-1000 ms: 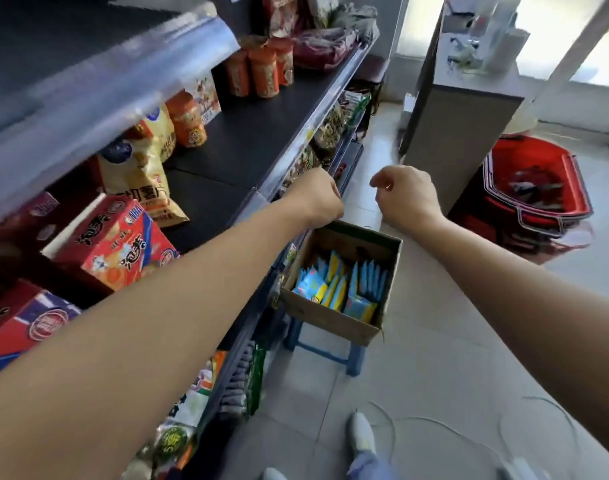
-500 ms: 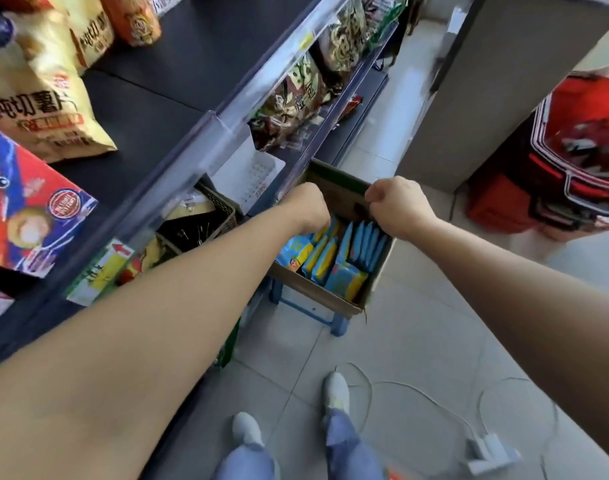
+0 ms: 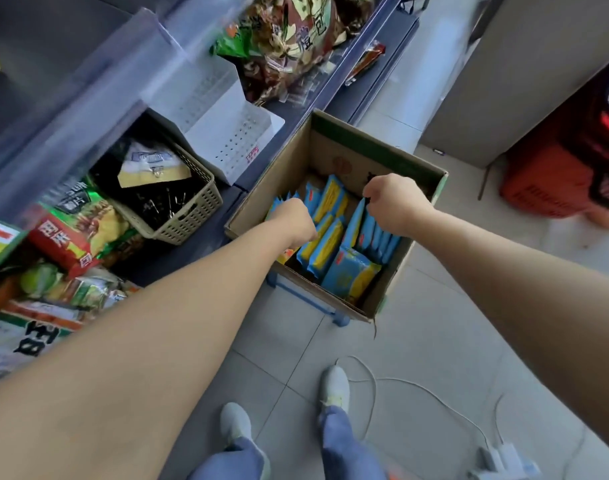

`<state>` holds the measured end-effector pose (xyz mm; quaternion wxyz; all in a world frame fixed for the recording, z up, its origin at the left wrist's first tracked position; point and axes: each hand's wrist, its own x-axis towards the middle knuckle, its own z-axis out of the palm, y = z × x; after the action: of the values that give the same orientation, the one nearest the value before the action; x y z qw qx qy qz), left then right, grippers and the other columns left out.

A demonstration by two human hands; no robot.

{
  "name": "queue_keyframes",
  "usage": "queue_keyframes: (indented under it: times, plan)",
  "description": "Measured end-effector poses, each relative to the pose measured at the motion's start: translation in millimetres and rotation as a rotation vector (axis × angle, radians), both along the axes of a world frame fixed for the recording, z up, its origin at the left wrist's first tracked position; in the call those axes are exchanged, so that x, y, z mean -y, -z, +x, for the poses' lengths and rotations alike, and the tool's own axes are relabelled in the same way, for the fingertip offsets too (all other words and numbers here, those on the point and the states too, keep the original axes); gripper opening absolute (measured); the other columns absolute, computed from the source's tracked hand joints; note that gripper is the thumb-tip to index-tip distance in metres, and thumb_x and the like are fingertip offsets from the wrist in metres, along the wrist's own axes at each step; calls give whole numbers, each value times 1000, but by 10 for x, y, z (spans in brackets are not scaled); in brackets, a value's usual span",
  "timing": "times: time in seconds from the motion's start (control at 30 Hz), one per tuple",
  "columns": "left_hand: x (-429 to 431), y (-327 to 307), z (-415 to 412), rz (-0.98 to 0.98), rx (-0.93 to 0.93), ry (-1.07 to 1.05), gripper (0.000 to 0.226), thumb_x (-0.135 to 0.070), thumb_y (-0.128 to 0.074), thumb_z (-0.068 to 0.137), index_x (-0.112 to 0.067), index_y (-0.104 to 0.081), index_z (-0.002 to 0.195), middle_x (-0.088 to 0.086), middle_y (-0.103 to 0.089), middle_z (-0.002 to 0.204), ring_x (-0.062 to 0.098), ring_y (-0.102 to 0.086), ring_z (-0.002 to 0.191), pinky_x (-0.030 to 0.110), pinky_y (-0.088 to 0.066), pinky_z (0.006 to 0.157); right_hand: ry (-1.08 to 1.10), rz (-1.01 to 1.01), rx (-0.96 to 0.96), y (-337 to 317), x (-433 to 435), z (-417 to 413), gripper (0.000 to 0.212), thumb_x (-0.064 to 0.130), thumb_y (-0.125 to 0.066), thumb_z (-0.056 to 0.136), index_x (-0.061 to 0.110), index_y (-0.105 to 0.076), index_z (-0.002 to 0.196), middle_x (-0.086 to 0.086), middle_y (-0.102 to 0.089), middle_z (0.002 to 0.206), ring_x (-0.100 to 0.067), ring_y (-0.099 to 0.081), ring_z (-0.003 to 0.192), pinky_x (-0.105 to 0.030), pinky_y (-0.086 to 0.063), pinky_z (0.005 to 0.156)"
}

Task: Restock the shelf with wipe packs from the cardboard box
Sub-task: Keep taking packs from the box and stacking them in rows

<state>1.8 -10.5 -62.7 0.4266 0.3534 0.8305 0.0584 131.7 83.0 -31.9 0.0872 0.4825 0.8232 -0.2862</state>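
An open cardboard box [image 3: 375, 150] stands on a low blue stool [image 3: 305, 296] beside the shelf's lower tier. Several blue-and-yellow wipe packs [image 3: 348, 275] stand upright in it. My left hand [image 3: 294, 220] reaches into the box's left side with its fingers curled down around a pack, the fingertips hidden under the hand. My right hand [image 3: 398, 204] is in the box's right half and pinches the top of an upright blue pack [image 3: 356, 220].
On the lower shelf lie a white perforated divider tray [image 3: 227, 133], a beige basket [image 3: 192, 209] and snack bags [image 3: 74, 233]. Red shopping baskets [image 3: 555, 174] and a grey counter [image 3: 504, 81] stand at the right. A white cable [image 3: 417, 382] and my shoes [image 3: 334, 386] are on the tiled floor.
My view has tilted down from the upper shelf to the box. Both hands have dropped from above the box rim into it and closed on packs.
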Motion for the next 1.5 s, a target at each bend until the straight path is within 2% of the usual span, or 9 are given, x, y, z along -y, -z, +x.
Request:
queue_keyframes:
  times: [0.2,0.37,0.43,0.6,0.87,1.1,1.23,1.4,1.5]
  plan:
    - [-174,397,-69,2,-36,-40,7,-3,-59,87,-6,-59,94,11,-57,93,24,-51,80,31,-43,68,-71,-10,32,588,-254,-228,46,2,-46,89,14,-50,133,-13,-57,128,-31,-56,112,-31,-47,85]
    - [-224,683,-10,-107,-79,68,14,0,-50,89,7,-61,94,28,-60,118,36,-60,110,42,-51,87,-157,-76,87,983,-410,-499,58,2,-40,91,16,-29,146,-18,-49,136,-34,-51,120,-36,-48,95]
    - [-242,747,-19,-106,-98,81,12,1,-49,90,4,-57,81,28,-59,120,37,-59,111,41,-50,81,-208,-97,127,1110,-480,-590,62,3,-38,93,18,-20,150,-18,-44,142,-34,-46,127,-35,-43,102]
    - [-342,919,-5,-76,-151,50,12,3,-53,88,-2,-57,99,20,-60,115,33,-59,100,36,-46,75,-301,-109,212,1364,-614,-794,66,4,-37,95,18,-8,152,-20,-40,145,-34,-45,129,-33,-37,104]
    - [-438,1019,-99,-66,-146,2,21,-13,-74,78,-7,-67,97,11,-69,96,29,-66,99,32,-47,71,-307,-117,272,1579,-731,-930,59,11,-41,94,24,-23,149,-16,-35,149,-33,-43,131,-32,-40,104]
    - [-394,636,-225,67,-116,-107,16,-9,-76,73,-8,-72,87,11,-74,88,31,-72,81,38,-60,77,-205,29,146,1261,-717,-876,35,20,-41,92,5,-57,119,-21,-57,126,-38,-56,114,-36,-47,91]
    - [-255,202,-177,163,-131,-92,5,-11,-74,79,-14,-73,82,11,-73,93,30,-69,91,33,-56,78,-34,138,-29,777,-618,-743,30,35,-59,87,10,-63,103,-15,-65,106,-34,-61,101,-36,-48,81]
    - [-96,-541,-214,233,-52,-103,33,2,-60,86,-19,-51,63,6,-65,74,30,-73,65,40,-62,64,140,194,-148,-36,-438,-674,15,10,-58,81,11,-61,96,-15,-65,97,-34,-61,95,-32,-45,73]
    - [6,-1140,-242,334,-57,-42,37,6,-59,82,-20,-47,60,11,-62,86,33,-70,78,40,-60,67,216,216,-255,-722,-366,-657,17,6,-50,85,11,-58,99,-13,-56,89,-30,-53,83,-32,-40,69]
